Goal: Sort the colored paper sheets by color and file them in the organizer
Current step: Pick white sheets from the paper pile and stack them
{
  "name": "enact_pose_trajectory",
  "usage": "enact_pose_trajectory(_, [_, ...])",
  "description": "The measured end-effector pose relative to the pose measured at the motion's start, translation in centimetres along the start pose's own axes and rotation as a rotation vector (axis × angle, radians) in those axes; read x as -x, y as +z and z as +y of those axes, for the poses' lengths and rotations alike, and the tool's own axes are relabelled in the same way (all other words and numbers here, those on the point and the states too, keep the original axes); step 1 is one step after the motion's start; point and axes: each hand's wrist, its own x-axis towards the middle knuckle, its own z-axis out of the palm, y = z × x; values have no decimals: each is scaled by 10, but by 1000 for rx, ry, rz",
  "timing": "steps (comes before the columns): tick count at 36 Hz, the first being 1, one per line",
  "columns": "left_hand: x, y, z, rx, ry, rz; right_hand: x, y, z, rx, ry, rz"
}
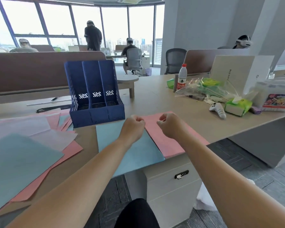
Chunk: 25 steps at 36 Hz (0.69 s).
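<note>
Paper sheets left of our left hand lie mixed; blue stack under it, pink stack under right hand. Both fists curled, holding nothing we see. Organizer beyond: 3 slots empty, filing unstarted.

Your blue plastic three-slot organizer stands upright. Before it, light-blue paper sheets and pink paper sheets lie flat, side by side.

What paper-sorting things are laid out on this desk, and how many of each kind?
Blue organizer: 1 (3 slots, no paper showing in them)
Neat blue pile: 1
Neat pink pile: 1
Loose mixed-colour heap: 1
Total: 4
</note>
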Motion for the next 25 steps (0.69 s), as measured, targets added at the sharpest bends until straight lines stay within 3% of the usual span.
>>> enact_pose_trajectory(13, [56, -183, -83, 7, -61, 165, 56, 102, -171, -114, -272, -122])
enact_pose_trajectory(25, [78, -350, -191, -126, -241, 481, 73, 240, -306, -119, -375, -418])
